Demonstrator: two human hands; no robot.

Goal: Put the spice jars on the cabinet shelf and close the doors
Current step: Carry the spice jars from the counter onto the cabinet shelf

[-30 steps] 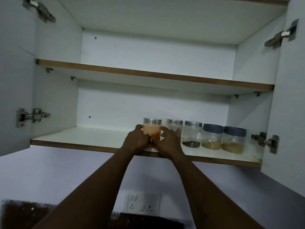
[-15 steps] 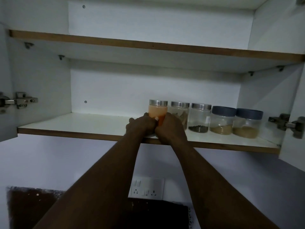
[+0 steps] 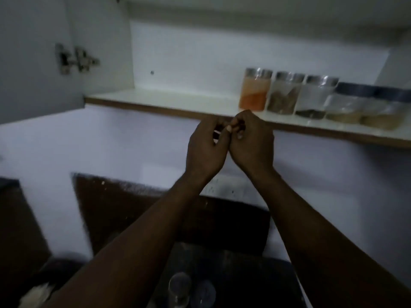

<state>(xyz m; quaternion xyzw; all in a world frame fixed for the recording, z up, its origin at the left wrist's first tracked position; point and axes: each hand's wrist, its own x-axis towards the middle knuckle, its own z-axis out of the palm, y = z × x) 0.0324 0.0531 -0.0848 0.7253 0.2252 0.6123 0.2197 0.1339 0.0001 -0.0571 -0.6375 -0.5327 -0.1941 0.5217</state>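
Observation:
Several spice jars stand in a row on the right part of the lower cabinet shelf (image 3: 155,106): an orange-filled jar (image 3: 253,94) with a silver lid, a jar of brown spice (image 3: 284,96), a jar with dark seeds (image 3: 315,98), and two dark-lidded jars (image 3: 367,107). My left hand (image 3: 204,147) and my right hand (image 3: 253,143) hang side by side just below the shelf's front edge. Their fingers are loosely curled, the fingertips touch each other, and they hold nothing. Two more jars (image 3: 189,290) stand blurred on the dark counter at the bottom.
The left cabinet door (image 3: 33,52) stands open, with its metal hinge (image 3: 75,61) on the side wall. The left half of the shelf is bare. A dark backsplash (image 3: 124,210) and counter lie below the white wall.
Both hands let go of the orange jar and dropped below the shelf edge. The view tilted down and to the left, bringing the counter jars into sight.

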